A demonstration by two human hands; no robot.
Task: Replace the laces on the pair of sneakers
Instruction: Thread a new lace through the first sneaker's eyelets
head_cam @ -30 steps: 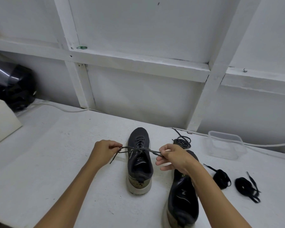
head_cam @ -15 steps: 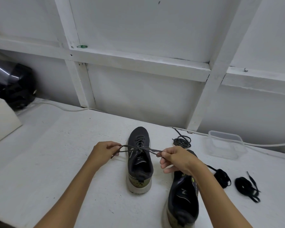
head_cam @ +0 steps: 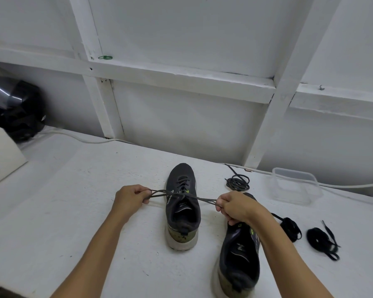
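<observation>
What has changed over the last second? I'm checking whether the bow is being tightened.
Little: the left hand and right hand keep their grip on the lace loops over the middle sneaker, drawn slightly farther apart and level. The second sneaker, lace bundles and clear container stayed put.

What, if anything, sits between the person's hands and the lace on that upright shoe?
Nothing visible. The left hand and right hand each already pinch an end of the grey lace, stretched taut across the laced sneaker.
</observation>
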